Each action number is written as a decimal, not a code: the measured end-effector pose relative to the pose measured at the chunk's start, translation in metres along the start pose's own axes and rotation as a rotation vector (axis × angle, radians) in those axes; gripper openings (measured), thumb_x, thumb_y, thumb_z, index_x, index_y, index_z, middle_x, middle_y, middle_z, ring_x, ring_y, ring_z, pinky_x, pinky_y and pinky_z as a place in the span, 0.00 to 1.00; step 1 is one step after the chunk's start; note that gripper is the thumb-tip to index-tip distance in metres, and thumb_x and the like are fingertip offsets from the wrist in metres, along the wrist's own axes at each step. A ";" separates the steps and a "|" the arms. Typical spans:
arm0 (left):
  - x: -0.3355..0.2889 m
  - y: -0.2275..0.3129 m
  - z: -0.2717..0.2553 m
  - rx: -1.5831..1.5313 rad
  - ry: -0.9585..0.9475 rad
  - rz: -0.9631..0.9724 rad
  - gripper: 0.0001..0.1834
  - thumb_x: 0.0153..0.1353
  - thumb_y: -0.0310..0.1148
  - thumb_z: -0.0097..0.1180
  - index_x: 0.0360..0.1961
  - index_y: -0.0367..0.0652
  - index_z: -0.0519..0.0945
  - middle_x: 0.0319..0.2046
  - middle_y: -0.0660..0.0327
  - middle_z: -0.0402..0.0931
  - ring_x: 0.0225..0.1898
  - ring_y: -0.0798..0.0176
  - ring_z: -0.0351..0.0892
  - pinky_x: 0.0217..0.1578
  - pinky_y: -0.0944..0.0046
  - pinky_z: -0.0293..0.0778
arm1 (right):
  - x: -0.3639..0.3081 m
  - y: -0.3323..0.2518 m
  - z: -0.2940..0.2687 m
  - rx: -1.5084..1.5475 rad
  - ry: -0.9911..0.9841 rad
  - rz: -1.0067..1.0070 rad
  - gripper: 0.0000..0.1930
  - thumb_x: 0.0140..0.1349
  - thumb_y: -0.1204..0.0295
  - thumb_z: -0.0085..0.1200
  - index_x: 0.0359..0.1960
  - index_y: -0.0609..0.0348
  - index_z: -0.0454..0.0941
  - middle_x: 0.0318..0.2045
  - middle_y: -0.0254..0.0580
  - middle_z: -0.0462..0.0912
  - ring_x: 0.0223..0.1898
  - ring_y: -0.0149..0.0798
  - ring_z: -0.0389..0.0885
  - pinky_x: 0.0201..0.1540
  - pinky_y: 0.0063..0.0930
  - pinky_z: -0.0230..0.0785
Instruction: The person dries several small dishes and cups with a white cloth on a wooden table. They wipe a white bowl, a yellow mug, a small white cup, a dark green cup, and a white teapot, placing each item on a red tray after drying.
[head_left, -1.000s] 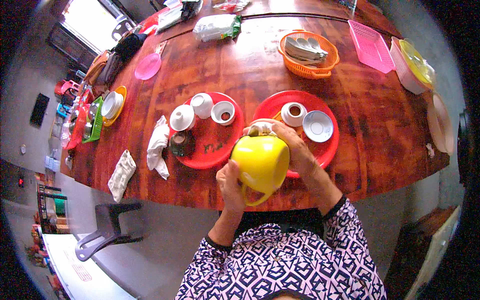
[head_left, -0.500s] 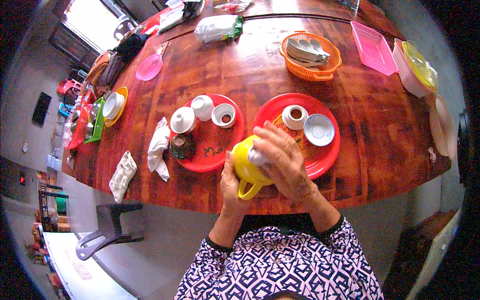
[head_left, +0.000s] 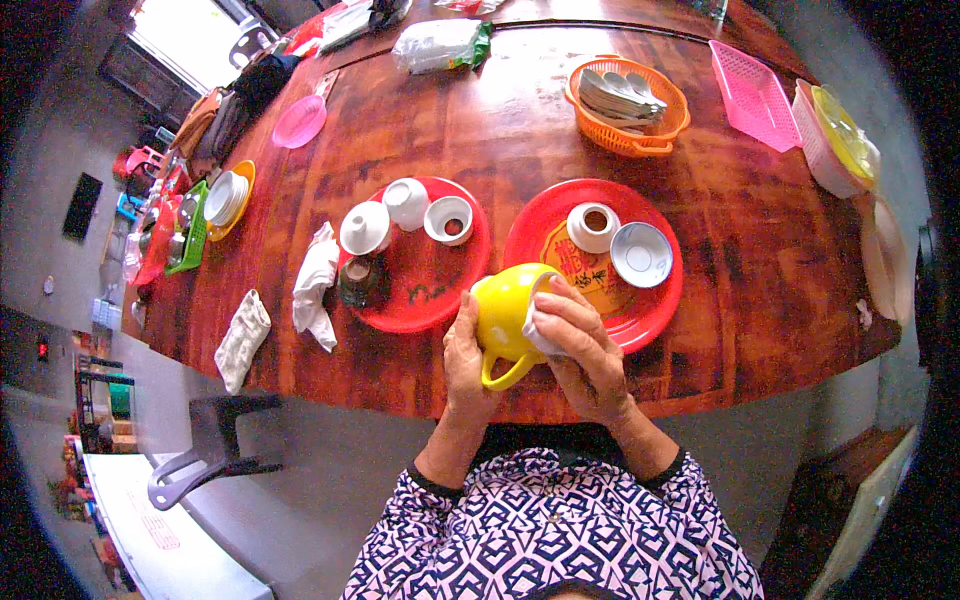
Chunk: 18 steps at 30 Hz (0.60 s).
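A yellow mug [head_left: 505, 312] is tilted on its side above the table's near edge, its handle pointing down toward me. My left hand [head_left: 468, 362] grips the mug around its left end. My right hand [head_left: 585, 350] is closed on a white cloth [head_left: 545, 325] pressed against the mug's right end. Just beyond lie two red trays. The left tray [head_left: 420, 308] bears several white cups, among them an upright one [head_left: 449, 221], and a dark glass cup [head_left: 360, 282]. On the right tray [head_left: 660, 300] stand a small white cup [head_left: 592, 228] and a white bowl [head_left: 641, 254].
An orange basket [head_left: 650, 148] of white spoons stands beyond the right tray. A pink basket [head_left: 752, 95] is at the far right. Crumpled white cloth [head_left: 317, 285] and a glove-like cloth [head_left: 243, 340] lie to the left. A dark chair [head_left: 215, 450] stands below the table at left.
My right hand has come down and nearer from over the mug's top to its right end, with the cloth. The mug has turned slightly, its right end now showing more.
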<state>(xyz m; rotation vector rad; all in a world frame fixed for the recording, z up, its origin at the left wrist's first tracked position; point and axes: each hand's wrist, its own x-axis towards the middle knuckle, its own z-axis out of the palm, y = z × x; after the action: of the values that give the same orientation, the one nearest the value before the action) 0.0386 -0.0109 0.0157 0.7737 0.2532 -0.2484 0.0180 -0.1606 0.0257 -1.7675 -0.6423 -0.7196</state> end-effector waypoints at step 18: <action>-0.023 -0.006 0.025 0.481 0.060 0.263 0.23 0.70 0.47 0.40 0.35 0.37 0.78 0.32 0.66 0.78 0.33 0.75 0.73 0.37 0.71 0.71 | 0.049 0.011 -0.008 -0.251 -0.239 0.256 0.11 0.58 0.75 0.53 0.43 0.61 0.75 0.42 0.50 0.78 0.47 0.52 0.77 0.51 0.40 0.69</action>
<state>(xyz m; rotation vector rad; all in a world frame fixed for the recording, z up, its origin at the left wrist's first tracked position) 0.0183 -0.0300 0.0363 1.2809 0.1458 -0.0336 0.0577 -0.1674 0.0571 -2.1429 -0.4854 -0.4301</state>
